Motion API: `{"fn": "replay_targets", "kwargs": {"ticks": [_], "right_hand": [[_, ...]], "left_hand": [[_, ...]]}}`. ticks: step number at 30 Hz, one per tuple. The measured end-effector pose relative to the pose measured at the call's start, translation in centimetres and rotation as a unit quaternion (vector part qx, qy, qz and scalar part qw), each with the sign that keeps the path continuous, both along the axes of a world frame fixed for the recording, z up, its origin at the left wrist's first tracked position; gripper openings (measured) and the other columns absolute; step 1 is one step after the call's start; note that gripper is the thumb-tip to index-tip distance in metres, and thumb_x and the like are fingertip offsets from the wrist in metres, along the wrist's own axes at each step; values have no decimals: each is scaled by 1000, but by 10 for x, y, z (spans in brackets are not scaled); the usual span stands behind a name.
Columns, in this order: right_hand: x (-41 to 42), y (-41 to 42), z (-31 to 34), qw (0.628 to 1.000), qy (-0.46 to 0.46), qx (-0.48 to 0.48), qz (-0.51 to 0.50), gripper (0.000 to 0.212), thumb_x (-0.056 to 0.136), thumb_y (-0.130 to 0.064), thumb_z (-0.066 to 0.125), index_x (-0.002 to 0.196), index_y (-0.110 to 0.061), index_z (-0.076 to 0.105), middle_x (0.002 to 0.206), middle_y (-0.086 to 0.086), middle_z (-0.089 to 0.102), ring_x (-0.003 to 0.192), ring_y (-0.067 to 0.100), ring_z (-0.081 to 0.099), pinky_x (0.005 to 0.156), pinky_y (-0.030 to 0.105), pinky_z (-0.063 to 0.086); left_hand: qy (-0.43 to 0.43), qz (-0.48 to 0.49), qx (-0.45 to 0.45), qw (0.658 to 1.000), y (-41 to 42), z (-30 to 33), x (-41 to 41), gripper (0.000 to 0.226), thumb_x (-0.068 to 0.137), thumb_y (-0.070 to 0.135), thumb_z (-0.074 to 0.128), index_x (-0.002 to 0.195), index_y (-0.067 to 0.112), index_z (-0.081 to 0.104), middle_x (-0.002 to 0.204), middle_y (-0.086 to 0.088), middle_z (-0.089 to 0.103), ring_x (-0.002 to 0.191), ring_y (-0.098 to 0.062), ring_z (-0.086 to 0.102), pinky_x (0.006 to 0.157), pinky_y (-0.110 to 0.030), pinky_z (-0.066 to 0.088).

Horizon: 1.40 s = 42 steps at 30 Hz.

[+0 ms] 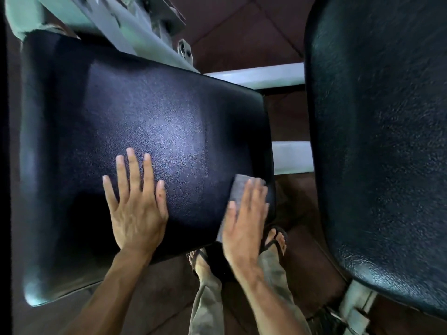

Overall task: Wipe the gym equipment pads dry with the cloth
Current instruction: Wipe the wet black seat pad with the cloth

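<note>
While left hand (136, 209) splays flat, right hand (244, 226) presses grey cloth (235, 192) onto pebbled black pad (145, 112).

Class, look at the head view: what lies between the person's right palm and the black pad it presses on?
A grey cloth lies flat between the right hand and the pad.

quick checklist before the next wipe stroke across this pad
1. Cloth under the right hand: ok, the grey cloth lies flat beneath the palm.
2. Cloth on the pad: ok, though it sits at the pad's right edge.
3. Left hand bracing: ok, flat on the pad with fingers spread.
4. Path leftward: not ok, the left hand lies in the way.
5. Pad still wet: cannot tell, it only shows sheen.
6. Second pad wiped: cannot tell.
</note>
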State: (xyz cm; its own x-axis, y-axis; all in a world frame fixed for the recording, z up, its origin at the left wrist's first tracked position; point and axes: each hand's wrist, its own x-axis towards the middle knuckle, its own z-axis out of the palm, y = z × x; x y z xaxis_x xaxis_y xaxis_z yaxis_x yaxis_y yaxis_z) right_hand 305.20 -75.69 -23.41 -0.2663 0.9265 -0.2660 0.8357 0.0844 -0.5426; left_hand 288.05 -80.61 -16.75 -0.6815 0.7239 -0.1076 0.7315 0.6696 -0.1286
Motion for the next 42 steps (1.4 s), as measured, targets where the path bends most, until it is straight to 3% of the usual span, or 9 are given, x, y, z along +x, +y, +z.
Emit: {"fn": "replay_targets", "kwargs": {"ticks": [6,10,14,21,26,30,34,38,42], "right_hand": [[-58,128,-6,987,-5,-31,-156,65,101,-45,28,155,-12,18,164,9,14,152,28,11,121,48,19],[-109,109,17,997,29,51,41,63,102,-43,29,156,-14,16,165,8,10,153,28,5,123,43,16],[-37,38,16,980,29,49,189,62,102,-42,25,157,-22,4,166,1,1,153,19,-2,123,41,17],[-49,152,-13,983,-6,-59,-175,59,104,-37,29,155,-10,19,163,11,20,151,31,14,122,41,13],[-159,155,16,990,24,98,100,61,100,-40,23,154,-13,23,162,12,20,151,32,15,120,47,19],[-88,81,25,949,46,97,296,60,104,-38,29,157,-15,13,166,4,5,153,21,0,122,42,18],[-10,83,-3,976,-3,53,211,64,101,-43,23,156,-15,8,165,2,0,153,17,-1,121,46,19],[-70,164,-11,998,-18,32,53,67,100,-45,20,154,-6,17,164,12,14,152,31,9,120,51,19],[-137,172,4,986,19,73,148,66,100,-45,28,155,-10,18,164,12,15,152,31,9,122,50,17]], "left_hand": [[4,7,2,1000,0,-4,1,59,101,42,18,156,22,9,166,-2,-1,154,-21,-1,124,-48,3],[3,9,1,1000,1,-5,0,60,101,42,18,156,22,8,166,-2,-1,154,-21,-1,124,-48,4],[-11,15,9,1000,2,-4,-1,60,100,42,18,156,22,10,166,-2,0,154,-21,1,124,-50,7],[-10,17,8,1000,2,-6,1,60,101,41,23,156,23,11,166,-2,1,154,-22,3,122,-49,5],[-5,17,-3,1000,3,-4,1,60,101,40,24,156,23,9,166,-2,0,154,-22,2,123,-48,4],[-9,24,-2,1000,4,-4,0,61,100,41,25,156,24,10,166,-1,0,154,-20,2,123,-48,6],[-24,28,7,999,3,-3,0,61,99,42,26,156,25,12,166,0,-1,154,-18,1,123,-48,6],[-10,19,7,1000,1,-6,1,60,100,42,24,156,24,11,166,-1,0,154,-19,1,123,-48,6],[0,9,7,1000,0,-8,0,59,102,41,25,156,23,11,166,-2,2,154,-20,1,123,-48,4]]}}
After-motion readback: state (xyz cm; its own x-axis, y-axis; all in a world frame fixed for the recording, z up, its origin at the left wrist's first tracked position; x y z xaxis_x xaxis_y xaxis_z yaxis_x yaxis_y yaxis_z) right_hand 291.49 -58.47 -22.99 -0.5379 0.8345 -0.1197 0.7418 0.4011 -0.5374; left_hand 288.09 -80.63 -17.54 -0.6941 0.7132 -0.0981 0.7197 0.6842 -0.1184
